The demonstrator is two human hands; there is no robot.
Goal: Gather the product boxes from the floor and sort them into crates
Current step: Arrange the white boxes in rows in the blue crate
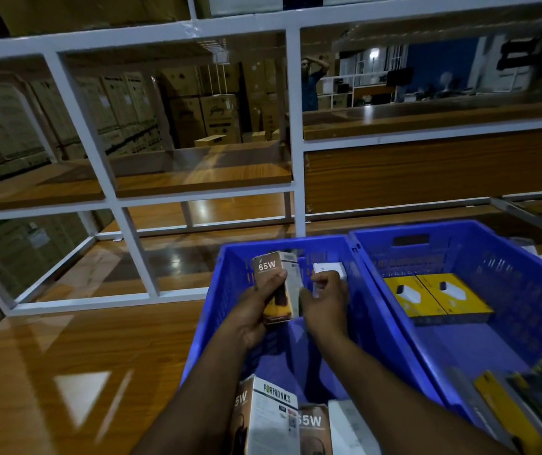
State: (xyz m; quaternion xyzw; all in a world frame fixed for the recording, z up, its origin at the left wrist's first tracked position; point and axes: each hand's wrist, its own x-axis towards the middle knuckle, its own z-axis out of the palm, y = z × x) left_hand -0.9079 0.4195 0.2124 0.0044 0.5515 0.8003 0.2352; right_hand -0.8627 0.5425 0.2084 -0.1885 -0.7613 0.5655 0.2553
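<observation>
Two hands: left hand (256, 310) grips 65W box (274, 284); right hand (325, 303) pinches white box (328, 270), mostly hidden.
Near boxes (272, 418): cut off by frame edge.

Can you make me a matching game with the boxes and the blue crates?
Things:
1. 65W box
2. small white box
3. two yellow boxes
4. Portronics box

Places:
A. lying flat in the right crate
B. held in the left hand
C. at the near end of the left crate
D. held in the right hand

Pairs: 1-B, 2-D, 3-A, 4-C
</observation>
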